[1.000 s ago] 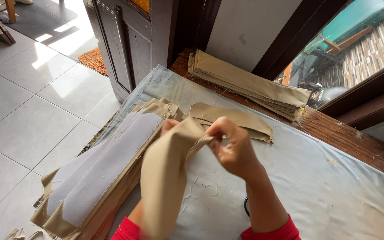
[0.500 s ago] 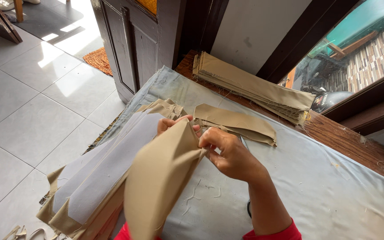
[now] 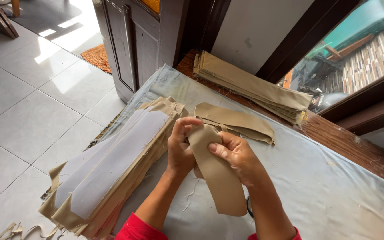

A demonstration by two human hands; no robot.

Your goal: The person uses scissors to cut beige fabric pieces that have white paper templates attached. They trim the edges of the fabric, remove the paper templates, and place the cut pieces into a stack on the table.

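Pinching a tan fabric strip (image 3: 216, 171) at its top end: left hand (image 3: 181, 149) and right hand (image 3: 236, 158) fingers pressed on it, likely aligning layers. Strip hangs toward 6 o'clock over tabletop (image 3: 334, 191); interfaced stack (image 3: 112, 164) at 9 o'clock.

Your left hand (image 3: 181, 149) and right hand (image 3: 236, 155) are bare, without gloves or rings, your forearms are uncovered, and bright red sleeves (image 3: 136, 229) show near your elbows.

Tan fabric strip (image 3: 216, 171), pale blue-grey table cloth (image 3: 334, 195), red sleeves (image 3: 136, 229), seemingly grey interfacing (image 3: 112, 164).
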